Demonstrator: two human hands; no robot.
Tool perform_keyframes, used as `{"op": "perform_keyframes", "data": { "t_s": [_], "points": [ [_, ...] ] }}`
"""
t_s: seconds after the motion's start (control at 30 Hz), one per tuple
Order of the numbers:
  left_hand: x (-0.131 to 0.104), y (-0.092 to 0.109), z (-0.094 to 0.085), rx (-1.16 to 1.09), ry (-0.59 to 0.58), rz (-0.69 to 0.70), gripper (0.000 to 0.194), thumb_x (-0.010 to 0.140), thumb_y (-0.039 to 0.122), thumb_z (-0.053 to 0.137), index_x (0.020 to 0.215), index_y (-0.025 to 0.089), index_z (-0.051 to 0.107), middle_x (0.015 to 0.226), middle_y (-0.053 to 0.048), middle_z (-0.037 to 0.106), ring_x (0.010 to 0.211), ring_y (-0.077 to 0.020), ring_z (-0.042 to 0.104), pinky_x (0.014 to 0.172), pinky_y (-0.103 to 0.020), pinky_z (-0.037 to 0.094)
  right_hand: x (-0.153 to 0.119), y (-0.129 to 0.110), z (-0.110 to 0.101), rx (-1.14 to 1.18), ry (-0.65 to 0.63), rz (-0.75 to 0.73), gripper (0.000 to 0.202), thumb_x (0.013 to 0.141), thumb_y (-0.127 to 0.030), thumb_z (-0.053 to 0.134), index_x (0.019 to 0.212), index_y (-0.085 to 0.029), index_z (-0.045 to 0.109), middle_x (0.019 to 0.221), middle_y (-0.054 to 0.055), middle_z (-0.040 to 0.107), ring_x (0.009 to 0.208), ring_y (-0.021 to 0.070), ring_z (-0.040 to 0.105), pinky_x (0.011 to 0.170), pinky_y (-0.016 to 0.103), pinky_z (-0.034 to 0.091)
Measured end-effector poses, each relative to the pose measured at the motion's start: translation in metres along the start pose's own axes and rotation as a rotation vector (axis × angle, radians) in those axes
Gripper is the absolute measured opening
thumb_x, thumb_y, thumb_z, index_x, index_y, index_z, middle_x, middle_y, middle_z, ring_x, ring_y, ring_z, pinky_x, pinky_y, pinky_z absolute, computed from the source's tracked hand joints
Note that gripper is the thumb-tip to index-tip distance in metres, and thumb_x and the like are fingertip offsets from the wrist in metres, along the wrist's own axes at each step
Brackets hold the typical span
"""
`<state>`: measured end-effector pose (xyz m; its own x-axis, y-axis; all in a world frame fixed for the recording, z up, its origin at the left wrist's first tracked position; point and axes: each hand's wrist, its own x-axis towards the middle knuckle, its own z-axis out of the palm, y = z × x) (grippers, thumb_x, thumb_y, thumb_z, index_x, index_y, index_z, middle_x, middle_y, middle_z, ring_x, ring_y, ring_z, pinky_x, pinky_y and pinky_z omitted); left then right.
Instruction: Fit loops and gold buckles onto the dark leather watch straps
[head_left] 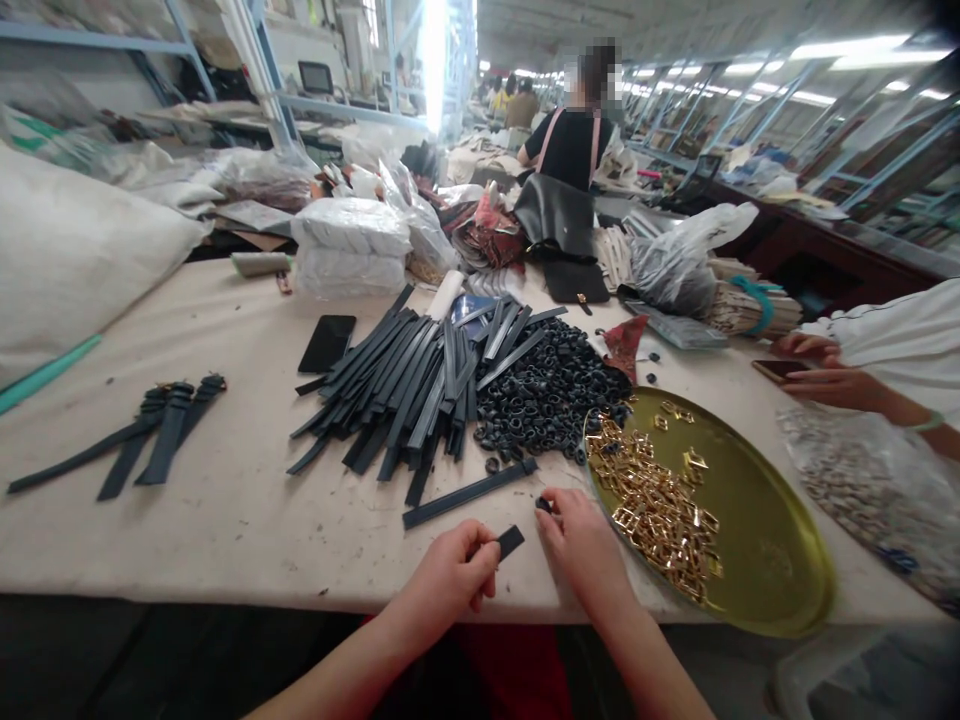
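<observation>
The left hand is clamped on a dark strap, whose end sticks out toward the right hand. From here I see that one closed in a pinch on a small black loop, near the strap's end. Just beyond both, another strap lies on the table; a shiny tray sits to the right.

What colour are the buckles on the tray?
Shiny gold buckles; the head view shows them best.

Cream-topped table, pale-blue metal frames, bright ceiling tubes
</observation>
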<state>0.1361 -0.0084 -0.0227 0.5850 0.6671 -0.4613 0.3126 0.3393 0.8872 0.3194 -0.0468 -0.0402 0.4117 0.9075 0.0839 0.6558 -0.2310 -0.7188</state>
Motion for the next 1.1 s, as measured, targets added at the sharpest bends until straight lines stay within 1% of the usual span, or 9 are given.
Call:
{"op": "perform_keyframes", "data": {
  "t_s": [0.07, 0.13, 0.27, 0.37, 0.6, 0.8, 0.87, 1.03, 1.1],
  "points": [
    [0.005, 0.0, 0.003, -0.008, 0.014, -0.016, 0.02, 0.076, 0.036, 0.043, 0.069, 0.017, 0.044, 0.048, 0.006, 0.046, 0.038, -0.0071, 0.037, 0.041, -0.019, 0.031, 0.007, 0.001, 0.004, -0.018, -0.022, 0.0, 0.008, 0.068, -0.02, 0.058, 0.075, -0.023, 0.06, 0.075, 0.005, 0.056, 0.071, 0.0216, 0.048, 0.07, 0.035, 0.036],
    [0.006, 0.0, 0.005, -0.006, 0.046, -0.015, 0.019, 0.076, 0.036, 0.043, 0.069, 0.018, 0.043, 0.049, 0.006, 0.046, 0.038, -0.0072, 0.038, 0.041, -0.019, 0.031, 0.005, -0.005, 0.006, 0.121, -0.069, 0.065, 0.004, 0.067, -0.021, 0.06, 0.07, -0.022, 0.058, 0.07, 0.003, 0.054, 0.069, 0.0205, 0.048, 0.068, 0.034, 0.036],
    [-0.001, 0.005, 0.008, -0.022, 0.137, 0.04, 0.024, 0.077, 0.04, 0.045, 0.069, 0.018, 0.044, 0.049, 0.007, 0.045, 0.041, -0.0072, 0.037, 0.042, -0.018, 0.03, -0.013, -0.024, 0.003, 0.787, -0.312, 0.381, 0.02, 0.066, -0.035, 0.066, 0.077, -0.019, 0.059, 0.066, -0.001, 0.056, 0.059, 0.0143, 0.05, 0.06, 0.028, 0.039],
    [-0.011, 0.007, 0.009, 0.037, 0.156, 0.088, 0.025, 0.077, 0.041, 0.046, 0.068, 0.017, 0.046, 0.049, 0.006, 0.043, 0.045, -0.0074, 0.037, 0.045, -0.019, 0.03, -0.032, -0.034, 0.003, 1.096, -0.355, 0.533, 0.027, 0.063, -0.036, 0.071, 0.079, -0.019, 0.059, 0.067, -0.002, 0.058, 0.056, 0.0108, 0.05, 0.058, 0.025, 0.039],
    [-0.039, 0.004, 0.004, 0.329, 0.064, 0.125, 0.02, 0.074, 0.033, 0.048, 0.063, 0.016, 0.051, 0.051, 0.006, 0.043, 0.051, -0.0088, 0.038, 0.048, -0.021, 0.025, -0.064, -0.045, 0.001, 0.909, -0.43, 0.388, 0.022, 0.066, -0.035, 0.069, 0.073, -0.016, 0.061, 0.055, -0.004, 0.057, 0.053, 0.0098, 0.049, 0.058, 0.023, 0.037],
    [-0.068, 0.003, 0.009, 0.117, 0.045, 0.254, 0.017, 0.076, 0.018, 0.04, 0.089, 0.015, 0.051, 0.069, 0.002, 0.056, 0.062, -0.0099, 0.048, 0.057, -0.02, 0.036, -0.086, -0.056, 0.004, 1.028, -0.354, 0.428, 0.021, 0.067, -0.034, 0.069, 0.077, -0.018, 0.059, 0.066, -0.004, 0.06, 0.056, 0.0092, 0.051, 0.059, 0.022, 0.039],
    [-0.074, 0.0, 0.009, 0.073, 0.051, 0.252, 0.018, 0.075, 0.014, 0.041, 0.092, 0.015, 0.048, 0.073, 0.0, 0.058, 0.064, -0.0105, 0.052, 0.06, -0.021, 0.038, -0.094, -0.064, 0.006, 1.053, -0.365, 0.431, 0.022, 0.065, -0.034, 0.071, 0.077, -0.019, 0.059, 0.068, -0.003, 0.061, 0.06, 0.0108, 0.053, 0.061, 0.023, 0.041],
    [-0.078, -0.007, 0.006, 0.067, 0.07, 0.223, 0.019, 0.075, 0.016, 0.043, 0.094, 0.016, 0.043, 0.067, 0.002, 0.057, 0.057, -0.0095, 0.051, 0.056, -0.021, 0.038, -0.106, -0.075, 0.005, 1.2, -0.38, 0.441, 0.032, 0.073, -0.049, 0.059, 0.073, -0.017, 0.063, 0.065, 0.001, 0.063, 0.06, 0.0133, 0.056, 0.061, 0.027, 0.044],
    [-0.08, -0.007, 0.004, 0.092, 0.063, 0.217, 0.022, 0.076, 0.02, 0.044, 0.097, 0.016, 0.041, 0.065, 0.003, 0.056, 0.056, -0.0097, 0.05, 0.054, -0.02, 0.037, -0.107, -0.074, 0.007, 1.267, -0.401, 0.489, 0.026, 0.074, -0.044, 0.061, 0.073, -0.018, 0.061, 0.061, -0.001, 0.061, 0.055, 0.0107, 0.053, 0.057, 0.023, 0.043]
  ]
}}
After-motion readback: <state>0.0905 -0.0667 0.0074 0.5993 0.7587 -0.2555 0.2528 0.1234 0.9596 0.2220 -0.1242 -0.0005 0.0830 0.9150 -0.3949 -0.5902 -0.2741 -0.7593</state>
